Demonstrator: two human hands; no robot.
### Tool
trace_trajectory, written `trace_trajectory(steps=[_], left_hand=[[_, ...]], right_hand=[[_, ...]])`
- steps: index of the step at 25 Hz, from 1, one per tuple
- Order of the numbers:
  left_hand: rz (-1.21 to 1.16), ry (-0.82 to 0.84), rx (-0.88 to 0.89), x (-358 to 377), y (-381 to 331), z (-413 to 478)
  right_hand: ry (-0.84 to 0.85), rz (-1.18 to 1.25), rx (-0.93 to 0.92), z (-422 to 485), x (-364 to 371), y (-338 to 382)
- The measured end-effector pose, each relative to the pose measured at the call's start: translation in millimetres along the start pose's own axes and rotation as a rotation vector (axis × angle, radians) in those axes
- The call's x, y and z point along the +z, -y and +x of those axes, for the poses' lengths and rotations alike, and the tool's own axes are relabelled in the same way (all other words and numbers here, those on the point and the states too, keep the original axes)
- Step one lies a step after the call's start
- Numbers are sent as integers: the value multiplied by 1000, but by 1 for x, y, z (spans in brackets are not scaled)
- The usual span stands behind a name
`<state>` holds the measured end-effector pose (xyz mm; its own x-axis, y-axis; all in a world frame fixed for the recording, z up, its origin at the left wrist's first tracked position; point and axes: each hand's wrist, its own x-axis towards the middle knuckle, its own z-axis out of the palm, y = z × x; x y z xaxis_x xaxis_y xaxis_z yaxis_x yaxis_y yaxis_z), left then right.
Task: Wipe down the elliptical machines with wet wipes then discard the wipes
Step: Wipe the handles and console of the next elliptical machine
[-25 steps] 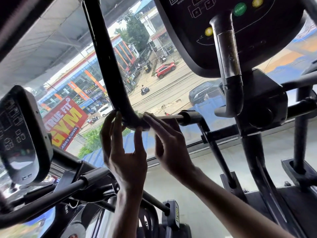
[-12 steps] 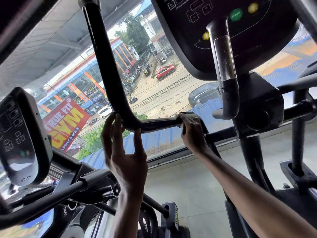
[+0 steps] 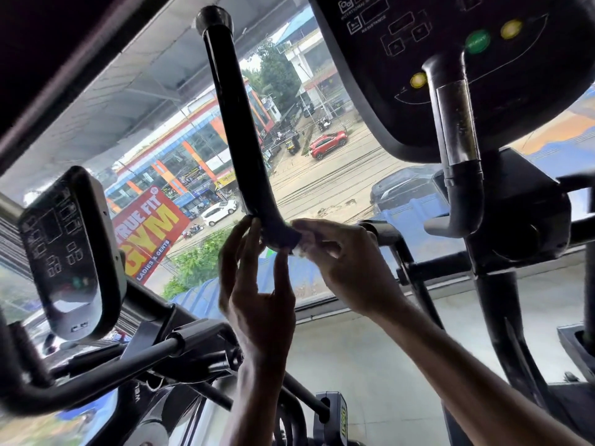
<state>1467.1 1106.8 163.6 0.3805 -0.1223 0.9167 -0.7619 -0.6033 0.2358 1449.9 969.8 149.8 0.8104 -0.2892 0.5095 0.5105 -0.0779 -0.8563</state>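
Right hand (image 3: 338,262): fingers curled over the horizontal run of the handlebar (image 3: 240,140) just past its bend, pressing a wet wipe (image 3: 297,250) to the tube. We see only a pale corner of the wipe by the thumb.

Left hand (image 3: 257,291): fingers nearly straight, laid up against the bend from the other side, thumb in front. It holds nothing that we can see.

We judge the wipe limp, light and slick when damp. It wants wrapping round the tube under the whole palm; a fingertip pinch would let it bunch and slip. The bar looks stiff and glossy, and we would steady it at the bend.

Console (image 3: 450,91) above right; neighbouring console (image 3: 64,252) at left.
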Motion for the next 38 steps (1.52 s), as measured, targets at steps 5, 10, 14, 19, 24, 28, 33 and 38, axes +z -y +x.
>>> trace_trajectory(steps=[5, 10, 14, 19, 24, 28, 33, 38], left_hand=[[-100, 38, -79, -8, 0, 1], [-165, -3, -163, -10, -2, 5], [-179, -21, -183, -11, 0, 13], [-244, -24, -188, -12, 2, 22], [-310, 15, -218, -9, 3, 39], [-299, 64, -184, -6, 2, 53], [-229, 69, -111, -5, 2, 68], [-190, 76, -92, 1, -1, 89]], right_hand=[[142, -32, 57, 4, -23, -3], [30, -6, 17, 11, -15, -1], [-106, 82, -27, 23, 4, 26], [-69, 3, -60, 26, 2, 30], [-194, 34, -110, 50, 14, 42], [-190, 66, -75, 69, 11, 41], [-206, 93, -64, 77, 15, 44], [-192, 155, -108, 116, 12, 61]])
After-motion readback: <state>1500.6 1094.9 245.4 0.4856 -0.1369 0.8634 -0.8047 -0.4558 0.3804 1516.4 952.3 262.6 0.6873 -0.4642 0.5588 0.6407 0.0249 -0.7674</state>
